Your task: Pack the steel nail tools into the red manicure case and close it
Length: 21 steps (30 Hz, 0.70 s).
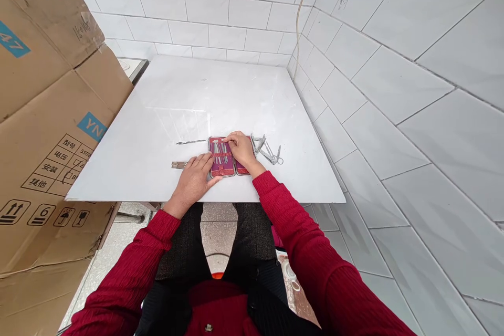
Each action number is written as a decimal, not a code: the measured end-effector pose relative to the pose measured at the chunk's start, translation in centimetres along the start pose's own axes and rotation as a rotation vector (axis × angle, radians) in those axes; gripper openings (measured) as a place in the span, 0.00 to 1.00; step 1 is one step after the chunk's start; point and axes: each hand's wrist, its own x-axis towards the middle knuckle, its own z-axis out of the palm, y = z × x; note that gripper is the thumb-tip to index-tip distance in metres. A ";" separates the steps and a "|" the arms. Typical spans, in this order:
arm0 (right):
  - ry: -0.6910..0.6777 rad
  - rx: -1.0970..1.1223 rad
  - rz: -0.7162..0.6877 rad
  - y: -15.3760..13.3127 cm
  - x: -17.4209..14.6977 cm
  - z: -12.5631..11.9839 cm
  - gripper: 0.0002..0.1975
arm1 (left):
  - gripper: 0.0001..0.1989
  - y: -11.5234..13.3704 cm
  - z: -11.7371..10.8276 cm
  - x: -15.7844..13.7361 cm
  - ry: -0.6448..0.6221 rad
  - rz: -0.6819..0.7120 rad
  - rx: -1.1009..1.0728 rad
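An unfolded manicure case (221, 170), purple inside with red trim, lies near the table's front edge. Several slim metal manicure tools (219, 153) sit under the strap of its left half. My left hand (193, 176) grips the case's left edge, fingers at the side and thumb along the bottom. Over the case's middle, my right hand (241, 149) is closed in a pinch at the top of the left half; what its fingertips hold is too small to make out. That hand covers much of the right half.
Right of the case lie nail clippers (260, 144) and small scissors (279, 156), among other metal tools. A thin metal tool (191, 142) and a brown patterned strip (178, 165) lie left on the white table (236, 94). Cardboard boxes (51, 115) stand left; tiled walls (378, 89) border the back and right.
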 end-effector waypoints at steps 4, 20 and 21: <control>0.056 0.044 -0.015 0.1 -0.2 0.0 0.17 | 0.32 0.2 -0.3 -0.1 -0.011 -0.011 -0.006; -0.183 -0.637 -0.208 -2.9 -4.5 -1.7 0.24 | 0.31 -0.1 0.6 -0.1 0.007 -0.017 -0.014; -0.182 -0.642 -0.203 -2.9 -4.6 -1.6 0.24 | 0.31 -0.1 0.6 -0.1 0.010 -0.016 -0.014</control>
